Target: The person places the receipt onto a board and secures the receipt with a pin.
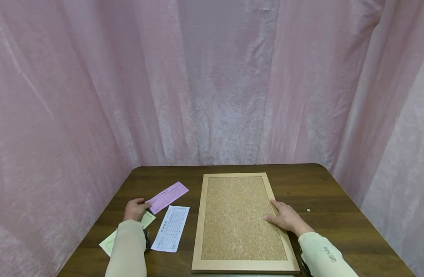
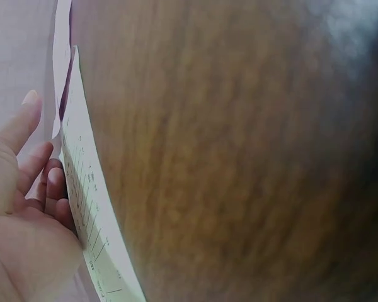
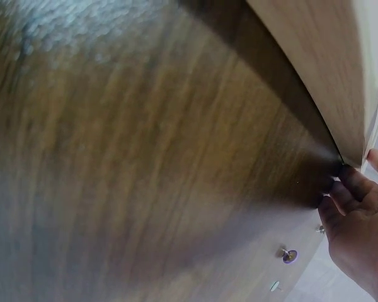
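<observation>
In the head view my left hand point(image 1: 135, 209) is at the near left end of a pink printed slip point(image 1: 167, 197), its fingertips overlapping the corner. Beneath that hand and forearm lies a pale green slip point(image 1: 109, 243), partly hidden. The left wrist view shows the thumb stretched out and the other fingers loosely bent beside the green slip point(image 2: 91, 207). My right hand point(image 1: 287, 218) rests on the right side of a wood-framed cork board point(image 1: 243, 219), thumb over the cork. Its lower fingers touch the side of the frame point(image 3: 327, 69) in the right wrist view.
A white printed slip point(image 1: 171, 228) lies between the left forearm and the board. Right of the board, small thumbtacks lie on the dark wooden table point(image 1: 350, 234), one with a purple-rimmed head point(image 3: 290, 256). Pink curtains point(image 1: 229, 84) hang behind the table and at both sides.
</observation>
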{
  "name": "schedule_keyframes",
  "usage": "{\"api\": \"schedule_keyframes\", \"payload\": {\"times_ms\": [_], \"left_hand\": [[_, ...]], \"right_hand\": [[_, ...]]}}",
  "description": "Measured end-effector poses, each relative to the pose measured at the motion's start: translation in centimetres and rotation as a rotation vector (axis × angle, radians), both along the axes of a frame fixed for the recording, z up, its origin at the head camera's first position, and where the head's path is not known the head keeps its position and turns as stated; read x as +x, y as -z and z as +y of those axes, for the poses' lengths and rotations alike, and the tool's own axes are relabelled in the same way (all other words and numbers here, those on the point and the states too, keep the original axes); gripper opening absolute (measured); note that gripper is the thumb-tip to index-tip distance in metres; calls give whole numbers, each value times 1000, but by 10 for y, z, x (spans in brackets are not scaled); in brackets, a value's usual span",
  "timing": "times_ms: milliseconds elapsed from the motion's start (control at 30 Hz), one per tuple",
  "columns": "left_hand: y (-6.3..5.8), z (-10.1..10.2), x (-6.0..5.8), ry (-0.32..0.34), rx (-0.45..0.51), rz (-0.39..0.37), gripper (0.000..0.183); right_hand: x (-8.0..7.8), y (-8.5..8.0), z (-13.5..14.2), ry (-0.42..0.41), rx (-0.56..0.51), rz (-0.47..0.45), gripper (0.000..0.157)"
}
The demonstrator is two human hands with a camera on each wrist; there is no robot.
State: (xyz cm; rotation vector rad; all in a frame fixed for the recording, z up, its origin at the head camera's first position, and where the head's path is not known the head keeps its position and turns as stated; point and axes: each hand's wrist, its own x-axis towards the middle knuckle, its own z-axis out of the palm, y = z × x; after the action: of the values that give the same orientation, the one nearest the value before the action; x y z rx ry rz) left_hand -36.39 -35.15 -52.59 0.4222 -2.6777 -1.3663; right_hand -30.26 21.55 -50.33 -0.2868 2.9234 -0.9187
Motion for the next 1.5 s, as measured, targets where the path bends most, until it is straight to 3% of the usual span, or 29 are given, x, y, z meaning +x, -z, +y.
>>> {"api": "schedule_keyframes", "payload": {"times_ms": [367, 1500], "left_hand": [[0, 1, 1, -47, -53, -17, 53], [-5, 6, 3, -74, -72, -19, 46]], "right_hand": [[-3, 3, -1, 1, 11, 10, 83], [-1, 0, 1, 9, 16, -6, 83]]}}
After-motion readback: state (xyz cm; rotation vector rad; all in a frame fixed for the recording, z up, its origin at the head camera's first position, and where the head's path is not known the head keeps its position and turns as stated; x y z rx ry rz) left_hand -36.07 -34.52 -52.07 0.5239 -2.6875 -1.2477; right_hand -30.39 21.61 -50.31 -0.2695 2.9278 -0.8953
